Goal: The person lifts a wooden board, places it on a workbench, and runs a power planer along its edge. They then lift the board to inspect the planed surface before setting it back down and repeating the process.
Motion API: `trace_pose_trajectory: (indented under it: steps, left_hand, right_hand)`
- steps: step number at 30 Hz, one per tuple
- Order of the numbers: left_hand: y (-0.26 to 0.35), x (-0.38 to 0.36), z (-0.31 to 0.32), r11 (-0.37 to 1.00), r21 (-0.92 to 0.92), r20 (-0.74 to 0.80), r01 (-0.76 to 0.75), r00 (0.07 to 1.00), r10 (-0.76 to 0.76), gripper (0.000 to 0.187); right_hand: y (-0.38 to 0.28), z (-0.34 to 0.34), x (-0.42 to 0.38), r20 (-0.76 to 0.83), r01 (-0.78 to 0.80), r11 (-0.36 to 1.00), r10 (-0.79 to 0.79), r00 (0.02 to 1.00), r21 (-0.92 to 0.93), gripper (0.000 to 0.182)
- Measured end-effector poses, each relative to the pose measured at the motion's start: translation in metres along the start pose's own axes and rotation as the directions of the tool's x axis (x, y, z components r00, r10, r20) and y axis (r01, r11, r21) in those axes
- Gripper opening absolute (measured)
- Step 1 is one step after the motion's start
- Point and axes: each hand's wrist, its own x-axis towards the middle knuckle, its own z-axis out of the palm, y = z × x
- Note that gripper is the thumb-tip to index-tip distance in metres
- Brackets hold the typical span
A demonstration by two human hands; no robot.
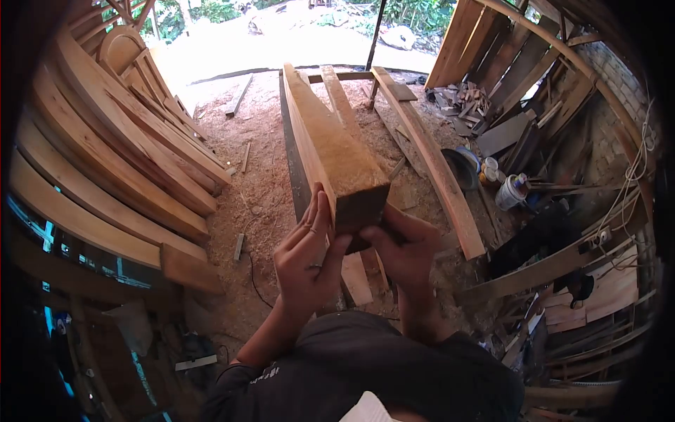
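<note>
A thick wooden beam (337,151) stretches away from me, its dark, square-cut end facing my chest. On its left side lie the fingers of my left hand (304,259), with the thumb at the lower edge of the end. My right hand (406,250) grips the lower right corner, its thumb near the bottom edge and its other fingers partly hidden behind the wood. Together the two hands hold this near end raised. Under and beside the beam are other lengths of wood, including a narrow plank (340,98) at its far right.
A long board (436,165) runs along the right. Several large planks (119,155) lean at the left. Sawdust (232,162) covers the floor. A paint bucket (512,191), a dark basin (458,169) and a pile of offcuts (460,102) stand right. A cable (254,278) trails at left.
</note>
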Motion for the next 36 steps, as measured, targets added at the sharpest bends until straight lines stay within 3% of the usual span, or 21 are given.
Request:
trace_pose_trajectory:
  steps: [8, 11, 23, 29, 36]
  left_hand:
    - [0.003, 0.005, -0.002, 0.994, 0.003, -0.024, 0.106, 0.994, -0.106, 0.063]
    - [0.001, 0.011, 0.002, 0.999, -0.003, -0.051, 0.044, 0.998, -0.044, 0.062]
    - [0.014, 0.055, 0.012, 0.995, -0.088, -0.104, 0.048, 0.993, -0.057, 0.056]
    - [0.015, 0.057, 0.007, 0.998, -0.059, -0.089, 0.005, 0.996, -0.01, 0.057]
    - [0.014, 0.054, -0.002, 1.0, -0.008, -0.083, 0.017, 0.996, -0.018, 0.056]
  right_hand:
    - [-0.005, 0.014, 0.007, -0.07, 0.023, 0.996, -0.017, 0.997, 0.087, 0.054]
    - [-0.006, 0.015, 0.012, -0.078, 0.054, 0.992, -0.045, 0.996, 0.116, 0.053]
    - [-0.025, 0.015, 0.053, -0.107, 0.1, 0.978, -0.081, 0.991, 0.181, 0.048]
    - [-0.021, 0.017, 0.052, -0.136, 0.143, 0.982, -0.126, 0.983, 0.125, 0.048]
    - [-0.017, 0.014, 0.048, -0.088, 0.1, 0.976, -0.084, 0.993, 0.193, 0.049]
